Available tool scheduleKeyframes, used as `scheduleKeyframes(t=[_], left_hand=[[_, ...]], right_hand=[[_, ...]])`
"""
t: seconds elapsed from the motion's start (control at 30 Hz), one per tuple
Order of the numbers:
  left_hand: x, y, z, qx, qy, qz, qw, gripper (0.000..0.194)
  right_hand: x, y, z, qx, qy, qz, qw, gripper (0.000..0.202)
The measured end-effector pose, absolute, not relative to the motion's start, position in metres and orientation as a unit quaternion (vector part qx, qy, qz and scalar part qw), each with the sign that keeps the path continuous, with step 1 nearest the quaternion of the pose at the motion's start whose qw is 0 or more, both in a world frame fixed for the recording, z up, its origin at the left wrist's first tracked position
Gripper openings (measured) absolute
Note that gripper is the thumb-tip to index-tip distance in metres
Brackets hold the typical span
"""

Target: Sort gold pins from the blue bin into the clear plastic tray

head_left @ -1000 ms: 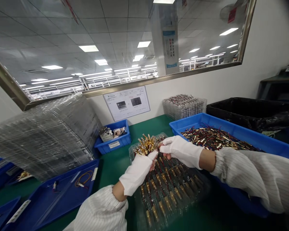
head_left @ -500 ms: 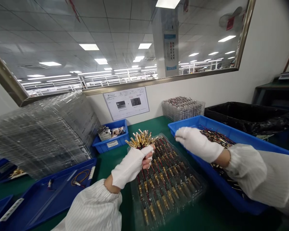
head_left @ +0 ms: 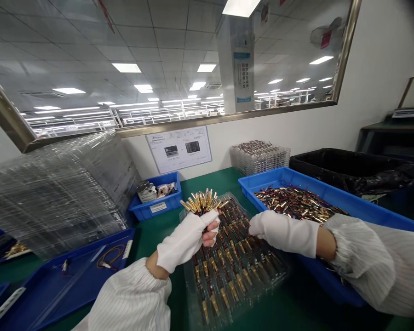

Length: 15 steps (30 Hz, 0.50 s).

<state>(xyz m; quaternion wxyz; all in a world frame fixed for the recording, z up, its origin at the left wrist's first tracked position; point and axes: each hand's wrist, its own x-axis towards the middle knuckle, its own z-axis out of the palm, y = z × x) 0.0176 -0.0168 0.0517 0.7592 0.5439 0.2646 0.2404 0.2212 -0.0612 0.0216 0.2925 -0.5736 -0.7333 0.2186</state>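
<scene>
Mostly laid out, a bunch in hand

Parts (head_left: 232,290) line the tray (head_left: 192,303) on the counter (head_left: 224,177) almost to its near edge; some pockets are hidden. Unlaid: a bunch (head_left: 203,202), gripped in the left hand (head_left: 184,239) at the far left corner, and the bin's (head_left: 382,221) loose heap. The right hand (head_left: 284,233) has fingers drawn together (holding anything? I cannot tell). Parts look slender, gold-ended, with red and dark leads.

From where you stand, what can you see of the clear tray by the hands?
The clear tray looks like thin, shiny plastic. It lies on the green tabletop, left of the large blue bin, carrying rows of brass-coloured parts with dark and red wires. The left hand partly hides its far end; whether either it or the right hand touches it is unclear.
</scene>
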Motion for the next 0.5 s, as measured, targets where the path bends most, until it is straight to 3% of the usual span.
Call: scheduleKeyframes(t=[0.1,0.3,0.43,0.5], left_hand=[[0.018,-0.017,0.05,0.55,0.261,0.243,0.755,0.02],[0.017,-0.019,0.053,0.555,0.263,0.242,0.751,0.021],[0.016,-0.021,0.056,0.561,0.256,0.238,0.75,0.019],[0.016,-0.023,0.057,0.561,0.256,0.227,0.754,0.02]], right_hand=[[0.214,-0.063,0.029,-0.599,-0.743,0.182,0.237,0.002],[0.202,-0.064,0.045,-0.629,-0.737,0.169,0.181,0.019],[0.205,-0.065,0.051,-0.61,-0.738,0.219,0.186,0.02],[0.206,-0.064,0.055,-0.586,-0.726,0.267,0.241,0.023]])
